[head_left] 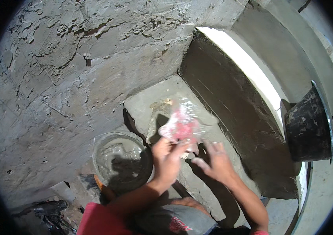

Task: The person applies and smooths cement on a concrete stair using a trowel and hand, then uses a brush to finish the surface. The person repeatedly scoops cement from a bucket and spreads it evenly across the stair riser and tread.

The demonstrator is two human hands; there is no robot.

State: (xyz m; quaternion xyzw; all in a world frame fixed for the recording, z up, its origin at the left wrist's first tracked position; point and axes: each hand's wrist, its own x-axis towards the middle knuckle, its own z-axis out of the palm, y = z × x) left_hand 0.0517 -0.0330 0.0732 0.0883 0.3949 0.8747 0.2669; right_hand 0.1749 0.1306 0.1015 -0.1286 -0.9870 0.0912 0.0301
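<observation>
A blurred pink, white and clear crumpled item (180,123), which looks like plastic, is held in my left hand (168,162) in front of me. My right hand (215,162) is just to the right and below it, fingers apart, holding nothing that I can see. Beneath both hands lies a grey mortar-covered step (209,196), with a small pale yellowish patch near the item. Left of my left hand stands a round bucket (113,156) of wet grey mortar, shaded in part.
Rough plastered wall (76,70) rises on the left. A dark plastered riser with a white top edge (229,98) runs along the right, with a black bucket (307,129) resting on it. Tools and debris (52,211) lie at the lower left.
</observation>
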